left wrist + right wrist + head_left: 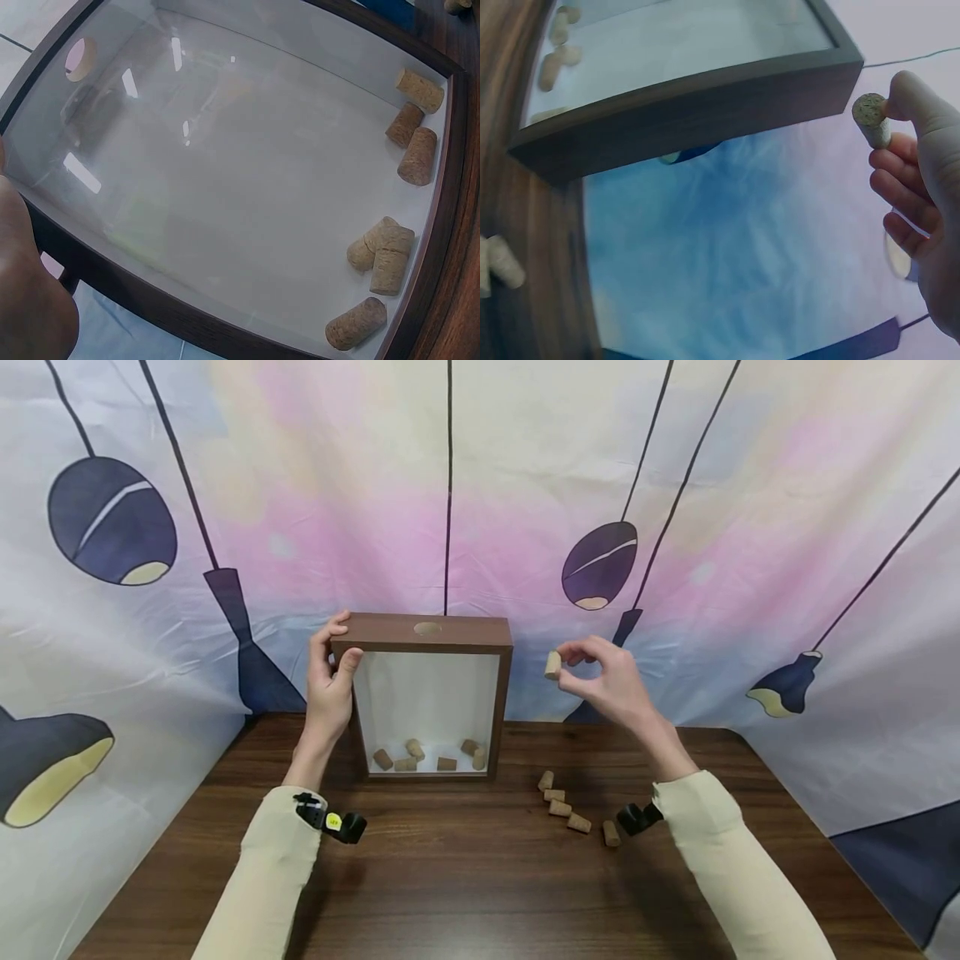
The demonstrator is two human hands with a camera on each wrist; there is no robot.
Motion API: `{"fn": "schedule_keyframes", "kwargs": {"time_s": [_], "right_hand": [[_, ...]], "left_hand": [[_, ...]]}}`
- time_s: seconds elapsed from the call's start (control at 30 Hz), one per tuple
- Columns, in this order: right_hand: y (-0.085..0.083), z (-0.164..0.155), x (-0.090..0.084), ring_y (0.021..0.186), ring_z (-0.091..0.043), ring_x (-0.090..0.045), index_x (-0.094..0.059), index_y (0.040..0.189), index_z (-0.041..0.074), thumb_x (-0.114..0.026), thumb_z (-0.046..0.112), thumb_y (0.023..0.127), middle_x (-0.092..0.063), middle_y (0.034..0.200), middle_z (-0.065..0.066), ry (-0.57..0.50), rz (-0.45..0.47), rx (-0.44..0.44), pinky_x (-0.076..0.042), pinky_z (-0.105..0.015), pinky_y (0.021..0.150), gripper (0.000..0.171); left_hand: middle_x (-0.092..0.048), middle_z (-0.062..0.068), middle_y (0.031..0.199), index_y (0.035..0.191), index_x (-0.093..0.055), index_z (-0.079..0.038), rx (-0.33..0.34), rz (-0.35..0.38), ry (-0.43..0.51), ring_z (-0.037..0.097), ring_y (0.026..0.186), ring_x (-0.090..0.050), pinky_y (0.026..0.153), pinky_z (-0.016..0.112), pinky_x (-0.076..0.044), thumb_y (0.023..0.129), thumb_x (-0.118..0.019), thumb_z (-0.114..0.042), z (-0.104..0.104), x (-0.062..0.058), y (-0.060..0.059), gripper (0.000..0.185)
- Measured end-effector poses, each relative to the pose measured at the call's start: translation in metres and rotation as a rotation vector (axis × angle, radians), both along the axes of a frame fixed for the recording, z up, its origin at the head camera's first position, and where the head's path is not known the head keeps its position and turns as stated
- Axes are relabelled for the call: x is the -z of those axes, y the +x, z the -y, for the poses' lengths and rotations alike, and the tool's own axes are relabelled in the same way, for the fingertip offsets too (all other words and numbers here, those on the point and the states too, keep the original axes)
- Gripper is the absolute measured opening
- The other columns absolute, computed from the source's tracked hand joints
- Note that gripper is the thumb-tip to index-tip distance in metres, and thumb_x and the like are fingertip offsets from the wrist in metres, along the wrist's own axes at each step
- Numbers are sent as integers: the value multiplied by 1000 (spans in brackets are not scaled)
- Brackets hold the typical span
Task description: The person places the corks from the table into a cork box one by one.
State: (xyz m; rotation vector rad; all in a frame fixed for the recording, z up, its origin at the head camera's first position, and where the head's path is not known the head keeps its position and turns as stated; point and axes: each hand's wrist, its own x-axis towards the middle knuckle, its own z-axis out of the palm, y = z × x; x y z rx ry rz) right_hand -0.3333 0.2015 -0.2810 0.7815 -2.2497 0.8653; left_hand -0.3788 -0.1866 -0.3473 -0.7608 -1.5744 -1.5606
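A brown shadow box (506,710) with a clear front stands upright on the table, a round hole (428,628) in its top. Several corks (420,156) lie at its bottom behind the front pane. My left hand (330,689) grips the box's upper left corner, thumb on the front edge and fingers over the top. Right of the box, in the air at about the height of its upper part, my right hand (611,681) pinches a cork (871,120) between thumb and fingertips.
Several loose corks (559,807) lie on the wooden table (450,877) to the right of the box, below the right forearm. A cloth backdrop (390,510) printed with hanging lamps rises right behind the table.
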Motion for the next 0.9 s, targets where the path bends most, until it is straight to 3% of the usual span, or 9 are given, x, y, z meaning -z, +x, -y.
{"fn": "schedule_keyframes", "kwargs": {"time_s": [0.53,0.77,0.9], "right_hand": [[-3,45,-50,88,-18,-62,-73,104,9,-75,12,83,-70,96,-6,12,-97,-113,-47,-41,87,21],[-8,67,-62,90,-16,-61,-73,105,11,-77,17,84,-71,100,-4,27,-74,-144,-47,-42,90,23],[-12,80,-67,91,-17,-62,-72,106,10,-77,19,83,-71,102,-4,39,-57,-145,-47,-39,90,25]], "left_hand": [[-35,16,157,133,-39,4,20,9,6,19,139,-37,95,23,-37,102,-55,-25,-2,-2,3,45],[-33,25,154,130,-36,12,11,14,-3,21,141,-36,94,23,-36,103,-53,-20,-11,-16,25,45],[-37,13,155,131,-37,9,11,12,3,20,142,-35,95,23,-36,103,-53,-20,-7,-10,16,43]]}}
